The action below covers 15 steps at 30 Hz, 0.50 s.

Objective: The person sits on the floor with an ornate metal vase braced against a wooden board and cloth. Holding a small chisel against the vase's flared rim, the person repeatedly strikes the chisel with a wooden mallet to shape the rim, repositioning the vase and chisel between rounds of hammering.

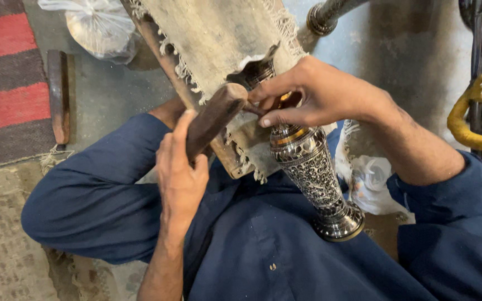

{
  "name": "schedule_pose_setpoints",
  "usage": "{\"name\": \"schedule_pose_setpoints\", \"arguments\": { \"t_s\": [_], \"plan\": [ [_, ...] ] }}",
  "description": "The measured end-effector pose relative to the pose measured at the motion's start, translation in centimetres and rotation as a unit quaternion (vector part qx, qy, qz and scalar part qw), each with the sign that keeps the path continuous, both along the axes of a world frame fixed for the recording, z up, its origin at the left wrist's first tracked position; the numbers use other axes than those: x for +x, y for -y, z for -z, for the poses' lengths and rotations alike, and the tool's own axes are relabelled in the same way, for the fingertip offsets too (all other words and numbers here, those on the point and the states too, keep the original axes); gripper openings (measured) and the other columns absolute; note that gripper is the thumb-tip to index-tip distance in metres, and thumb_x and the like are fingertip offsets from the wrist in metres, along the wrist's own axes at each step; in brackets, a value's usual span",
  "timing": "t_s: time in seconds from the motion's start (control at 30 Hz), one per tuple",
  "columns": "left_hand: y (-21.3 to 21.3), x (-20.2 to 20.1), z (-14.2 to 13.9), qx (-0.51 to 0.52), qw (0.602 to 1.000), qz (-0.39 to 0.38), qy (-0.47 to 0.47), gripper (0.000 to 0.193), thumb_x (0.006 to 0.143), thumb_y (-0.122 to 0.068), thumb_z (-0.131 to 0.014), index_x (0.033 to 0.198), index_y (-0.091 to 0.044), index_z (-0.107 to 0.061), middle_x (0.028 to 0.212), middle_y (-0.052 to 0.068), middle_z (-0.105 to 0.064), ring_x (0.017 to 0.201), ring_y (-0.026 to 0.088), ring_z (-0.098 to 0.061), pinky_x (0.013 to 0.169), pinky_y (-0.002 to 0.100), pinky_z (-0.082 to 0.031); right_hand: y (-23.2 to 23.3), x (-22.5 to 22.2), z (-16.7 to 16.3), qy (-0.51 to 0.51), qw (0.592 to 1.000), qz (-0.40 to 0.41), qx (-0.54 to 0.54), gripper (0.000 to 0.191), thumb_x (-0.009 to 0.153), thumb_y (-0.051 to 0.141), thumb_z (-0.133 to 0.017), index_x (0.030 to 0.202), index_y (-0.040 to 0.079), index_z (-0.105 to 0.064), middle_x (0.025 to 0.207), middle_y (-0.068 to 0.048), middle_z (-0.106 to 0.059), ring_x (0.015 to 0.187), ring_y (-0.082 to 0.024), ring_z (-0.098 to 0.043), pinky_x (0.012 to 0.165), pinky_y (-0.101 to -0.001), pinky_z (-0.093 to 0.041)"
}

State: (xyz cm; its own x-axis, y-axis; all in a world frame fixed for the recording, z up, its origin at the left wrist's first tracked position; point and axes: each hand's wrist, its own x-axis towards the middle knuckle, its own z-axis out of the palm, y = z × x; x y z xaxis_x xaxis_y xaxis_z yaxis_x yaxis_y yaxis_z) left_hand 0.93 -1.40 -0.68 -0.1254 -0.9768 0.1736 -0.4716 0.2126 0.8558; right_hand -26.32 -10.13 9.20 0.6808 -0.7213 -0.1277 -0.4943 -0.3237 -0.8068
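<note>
Two bare hands are busy over the lap of a person seated in dark blue clothes. His left hand (181, 167) is wrapped tight around a brown wooden mallet (214, 117), its head angled up toward the work. His right hand (308, 95) pinches a thin tool, mostly hidden, against the neck of an engraved silver metal vase (311, 173), which lies tilted across a frayed cloth-covered wooden plank (218, 33), foot toward him.

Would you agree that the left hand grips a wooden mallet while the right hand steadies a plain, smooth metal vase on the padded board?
Not quite: in the head view the vase is ornately engraved, not plain. The left hand does grip the wooden mallet, and the right hand steadies the vase on the padded board.
</note>
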Motion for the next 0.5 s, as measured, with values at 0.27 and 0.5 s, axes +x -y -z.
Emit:
{"name": "schedule_pose_setpoints", "arguments": {
  "t_s": [0.27, 0.5],
  "plan": [
    [0.62, 0.31, 0.52, -0.001, 0.999, -0.008, 0.039, 0.073, 0.083, 0.009, -0.064, 0.153, -0.009, -0.047, 0.134, 0.018, -0.061, 0.126, 0.038, -0.061, 0.111, 0.044, -0.048, 0.48, -0.33, 0.1, -0.001, 1.0, -0.011, 0.004, 0.038, 0.088, 0.02, -0.081, 0.122, 0.005, -0.072, 0.098, -0.009, -0.08, 0.087, -0.018, -0.08, 0.08, -0.0315, -0.064],
    [0.79, 0.08, -0.26, 0.077, 0.996, -0.034, -0.041, 0.07, 0.083, 0.007, -0.062, 0.149, -0.009, -0.047, 0.132, 0.013, -0.06, 0.107, 0.032, -0.065, 0.098, 0.043, -0.053, 0.75, -0.5, 0.24, -0.001, 1.0, -0.017, 0.012, 0.038, 0.089, 0.021, -0.08, 0.122, 0.005, -0.072, 0.099, -0.009, -0.081, 0.089, -0.018, -0.08, 0.079, -0.0318, -0.064]
  ]
}}
